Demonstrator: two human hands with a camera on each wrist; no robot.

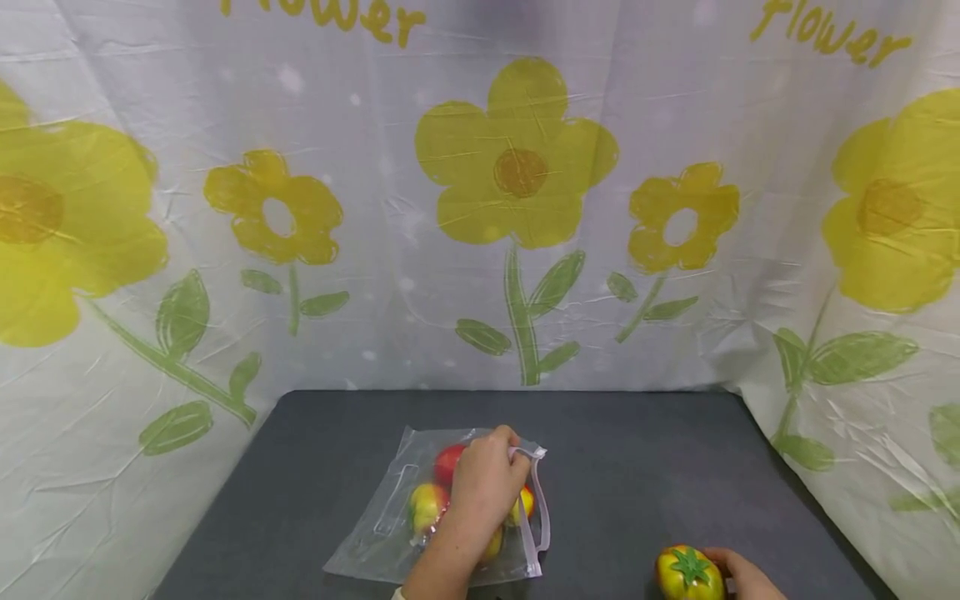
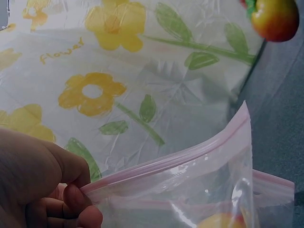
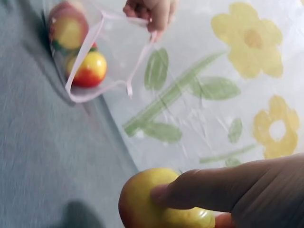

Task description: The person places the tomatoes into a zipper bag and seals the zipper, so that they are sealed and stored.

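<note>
My left hand (image 1: 487, 479) pinches the pink-edged rim of a clear zip bag (image 1: 375, 533). In the right wrist view the bag's mouth gapes toward the right hand. Inside lie several toy fruits, among them a red one (image 1: 448, 463) and a yellow-red one (image 1: 428, 504); the hand and forearm partly cover them. At the lower right, my right hand (image 1: 746, 575) holds a yellow-red toy tomato (image 1: 686, 575) with a green star-shaped calyx. The thumb (image 3: 183, 192) lies along its side in the right wrist view. This tomato is outside the bag, apart from it.
Both hands work over a dark grey table (image 1: 615, 467). Behind it and along both sides hangs a white curtain (image 1: 375, 333) printed with yellow flowers. The table's right edge runs beyond the right hand.
</note>
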